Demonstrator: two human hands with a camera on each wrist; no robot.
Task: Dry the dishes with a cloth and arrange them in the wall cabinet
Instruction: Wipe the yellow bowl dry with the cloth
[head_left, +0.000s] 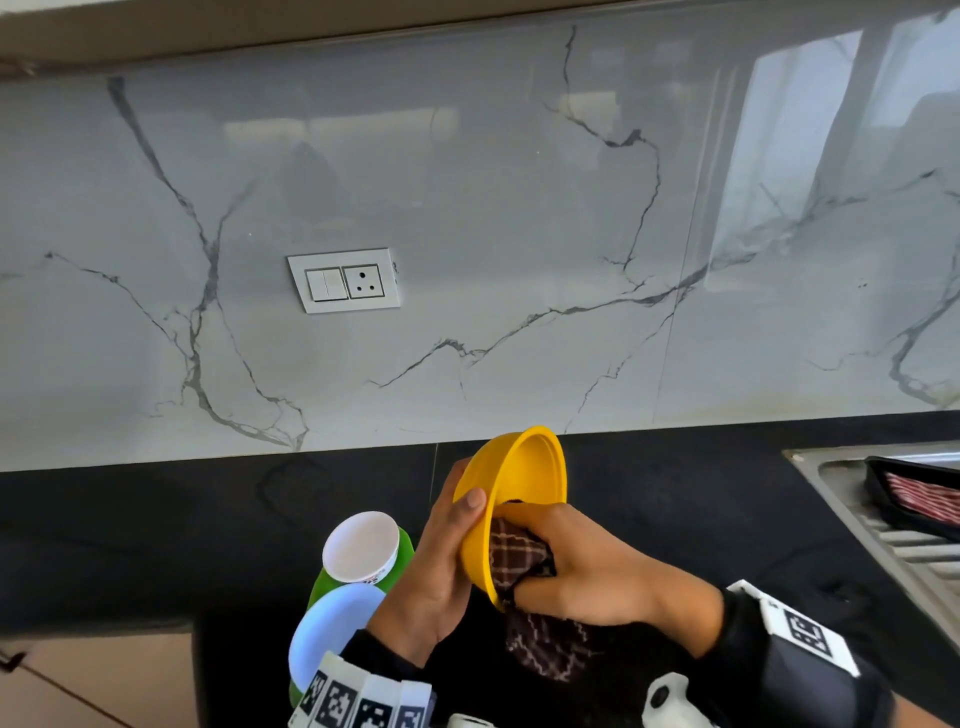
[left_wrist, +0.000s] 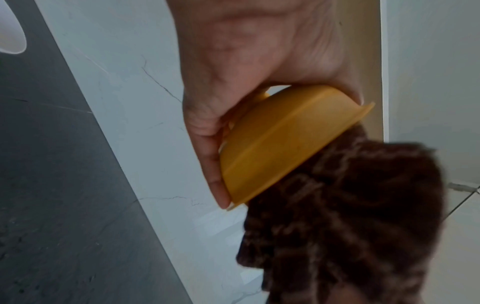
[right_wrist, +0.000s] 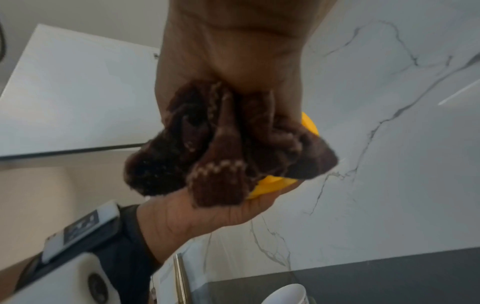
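Above the black counter (head_left: 156, 545), a yellow bowl (head_left: 511, 499) is gripped by the left hand (head_left: 436, 566), while a brown cloth (head_left: 519, 558) is clutched inside it by the right hand (head_left: 587, 566).

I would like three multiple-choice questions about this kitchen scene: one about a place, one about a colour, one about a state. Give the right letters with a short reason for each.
1. Where is the white cup?
A. in the sink
B. on the counter, left of the bowl
C. in the right hand

2. What colour is the bowl?
A. yellow
B. red
C. blue

3. What is the state of the bowl?
A. lying flat on the counter
B. stacked under the cup
C. held tilted by the left hand, with the cloth pushed inside

Answers:
1 B, the cup stands by the green and pale blue dishes, left of the hands.
2 A, it shows yellow in all three views.
3 C, the left hand grips the rim while the right hand presses the cloth in.
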